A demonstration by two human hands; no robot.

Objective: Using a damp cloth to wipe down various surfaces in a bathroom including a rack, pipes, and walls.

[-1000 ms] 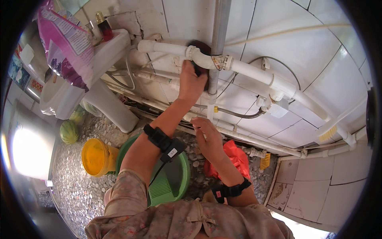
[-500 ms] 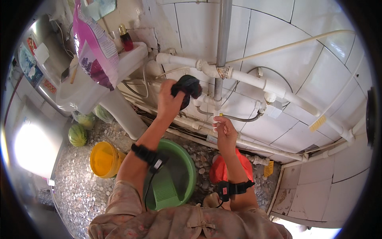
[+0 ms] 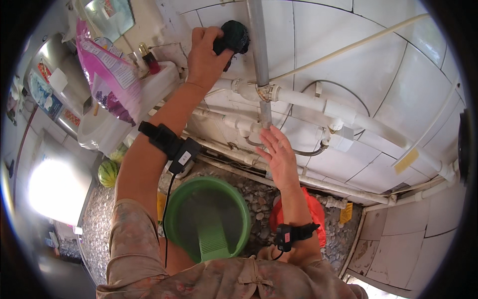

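Observation:
A bunched black cloth is gripped in my left hand, raised to the tiled wall just left of the upright grey pipe. Whether the cloth presses on the tiles, I cannot tell. Lower down, my right hand is open, its fingers spread at the bottom end of that pipe. Its fingertips are close to the white fitting there; contact is unclear. Between the two hands, a thick white pipe runs along the wall.
Below my arms stands a green basin of greyish water with a ribbed washboard in it. A red plastic bag lies on the pebbled floor. A white sink holds a purple packet; watermelons lie below.
My left hand has moved up the wall with the black cloth. My right hand has gone from curled fingers at the white fitting to spread ones, slightly higher. The view has shifted.

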